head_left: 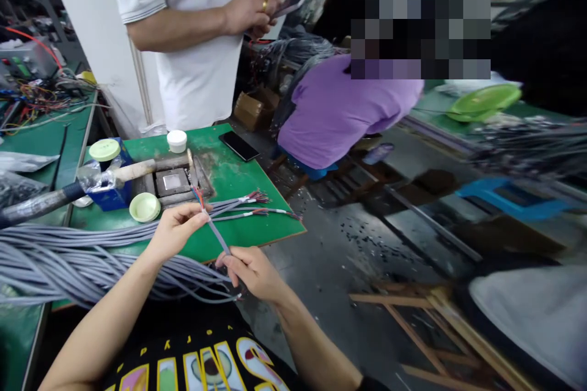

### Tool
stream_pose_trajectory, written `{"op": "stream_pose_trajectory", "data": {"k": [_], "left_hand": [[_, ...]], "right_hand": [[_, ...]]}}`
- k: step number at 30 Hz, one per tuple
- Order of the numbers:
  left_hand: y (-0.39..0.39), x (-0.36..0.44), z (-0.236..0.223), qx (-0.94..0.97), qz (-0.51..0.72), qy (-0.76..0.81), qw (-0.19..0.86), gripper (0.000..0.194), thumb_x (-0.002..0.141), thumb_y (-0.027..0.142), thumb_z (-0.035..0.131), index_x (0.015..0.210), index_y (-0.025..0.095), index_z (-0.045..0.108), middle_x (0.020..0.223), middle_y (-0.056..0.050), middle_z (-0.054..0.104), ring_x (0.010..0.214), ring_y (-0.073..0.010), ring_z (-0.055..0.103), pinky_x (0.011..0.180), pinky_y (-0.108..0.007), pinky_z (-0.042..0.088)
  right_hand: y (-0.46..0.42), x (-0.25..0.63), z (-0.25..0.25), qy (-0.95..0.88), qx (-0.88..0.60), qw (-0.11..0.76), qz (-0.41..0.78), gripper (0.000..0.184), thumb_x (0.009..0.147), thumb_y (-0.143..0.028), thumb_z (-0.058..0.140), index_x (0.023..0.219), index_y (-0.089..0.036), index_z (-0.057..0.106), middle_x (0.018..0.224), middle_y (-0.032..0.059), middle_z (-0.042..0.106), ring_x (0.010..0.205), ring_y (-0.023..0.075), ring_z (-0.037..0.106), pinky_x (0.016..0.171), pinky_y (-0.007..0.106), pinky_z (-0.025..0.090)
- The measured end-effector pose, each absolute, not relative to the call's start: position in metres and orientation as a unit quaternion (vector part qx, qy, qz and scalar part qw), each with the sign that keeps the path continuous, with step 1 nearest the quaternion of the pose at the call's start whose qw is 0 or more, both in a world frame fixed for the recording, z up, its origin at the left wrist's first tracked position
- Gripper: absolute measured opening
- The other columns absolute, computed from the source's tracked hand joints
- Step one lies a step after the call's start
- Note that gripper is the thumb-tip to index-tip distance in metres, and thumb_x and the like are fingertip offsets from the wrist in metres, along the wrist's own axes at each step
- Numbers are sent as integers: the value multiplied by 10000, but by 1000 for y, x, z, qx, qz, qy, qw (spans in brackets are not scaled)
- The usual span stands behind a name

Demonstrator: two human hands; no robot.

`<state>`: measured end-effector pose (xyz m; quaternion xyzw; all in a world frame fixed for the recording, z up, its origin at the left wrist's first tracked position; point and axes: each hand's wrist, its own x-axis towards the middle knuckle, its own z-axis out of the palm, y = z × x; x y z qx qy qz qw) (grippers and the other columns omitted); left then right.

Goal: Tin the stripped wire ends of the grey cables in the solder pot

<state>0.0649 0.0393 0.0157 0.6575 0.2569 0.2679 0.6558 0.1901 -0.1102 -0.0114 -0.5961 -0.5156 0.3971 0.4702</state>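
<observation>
My left hand (pixel 177 229) pinches a grey cable (pixel 215 233) just below its stripped end, where thin coloured wires (pixel 198 195) fan out. My right hand (pixel 250 269) grips the same cable lower down, fingers closed round it. Both hands hover over the near edge of a green work board (pixel 270 223). A thick bundle of grey cables (pixel 68 253) runs from the left under my left forearm. Three more cables with stripped coloured ends (pixel 257 204) lie on the board just beyond my hands.
A hammer (pixel 92 180), a metal block (pixel 172 182), a blue box (pixel 112 195), a white jar (pixel 177 140), green lids (pixel 145 207) and a phone (pixel 239 146) sit on the board. One person in white stands behind it, another in purple bends over at right.
</observation>
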Motion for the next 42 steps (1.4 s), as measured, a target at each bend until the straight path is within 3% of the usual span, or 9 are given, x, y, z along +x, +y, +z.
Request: {"op": "stream_pose_trajectory", "data": {"k": [4, 7, 9, 17, 24, 27, 31, 35, 42], "left_hand": [[26, 69, 18, 624, 289, 265, 677, 372, 658, 493, 749, 595, 139, 655, 642, -23, 660, 574, -89, 506, 566, -215, 418], [15, 73, 14, 634, 291, 269, 663, 360, 656, 467, 756, 556, 141, 639, 589, -10, 623, 580, -100, 512, 574, -225, 419], [10, 74, 12, 629, 300, 261, 668, 354, 642, 457, 770, 546, 144, 637, 619, -15, 643, 597, -107, 533, 591, -232, 438], [13, 66, 16, 493, 337, 270, 755, 388, 542, 464, 840, 698, 140, 696, 612, -10, 676, 511, -89, 566, 534, -221, 481], [13, 66, 14, 443, 332, 290, 781, 403, 488, 464, 865, 606, 130, 672, 561, -12, 682, 502, -94, 601, 525, -207, 503], [12, 67, 14, 407, 328, 302, 797, 427, 439, 462, 881, 581, 128, 656, 553, -11, 683, 508, -104, 623, 532, -210, 517], [10, 67, 12, 409, 336, 299, 794, 395, 483, 440, 869, 608, 126, 666, 575, -20, 692, 534, -126, 645, 582, -252, 548], [8, 68, 11, 417, 347, 292, 788, 391, 514, 441, 854, 661, 124, 680, 587, -21, 693, 539, -134, 647, 609, -282, 565], [7, 70, 11, 407, 363, 283, 789, 341, 549, 397, 836, 666, 138, 648, 614, -8, 686, 528, -94, 601, 555, -220, 503]], "right_hand": [[-107, 197, -3, -591, -595, 403, 368, 326, 882, -382, 524, 662, -184, 662, 564, 0, 629, 555, 123, 555, 567, 233, 416], [-101, 200, 4, -577, -634, 434, 278, 192, 815, -357, 623, 721, -196, 669, 652, 1, 661, 633, 140, 581, 599, 236, 422], [-98, 199, 7, -563, -641, 453, 259, 194, 843, -324, 581, 708, -200, 647, 632, -7, 650, 607, 130, 581, 593, 231, 420], [-94, 196, 7, -568, -617, 462, 289, 265, 871, -314, 527, 651, -211, 631, 576, -11, 633, 556, 123, 584, 589, 239, 428], [-93, 196, 6, -547, -613, 468, 326, 210, 856, -328, 557, 718, -204, 656, 596, -10, 643, 578, 128, 599, 604, 246, 461], [-92, 192, 6, -522, -605, 492, 345, 161, 857, -315, 558, 837, -204, 672, 682, 2, 671, 623, 132, 616, 610, 250, 487], [-88, 183, 4, -460, -597, 574, 319, 275, 834, -334, 605, 1083, -219, 625, 834, 20, 690, 625, 117, 598, 552, 237, 488], [-82, 177, 3, -433, -599, 617, 269, 304, 835, -367, 606, 1098, -216, 619, 766, 14, 695, 545, 101, 552, 488, 227, 450], [-77, 180, 6, -427, -571, 621, 324, 366, 826, -394, 609, 1132, -193, 617, 627, -25, 653, 410, 63, 425, 412, 215, 350]]}}
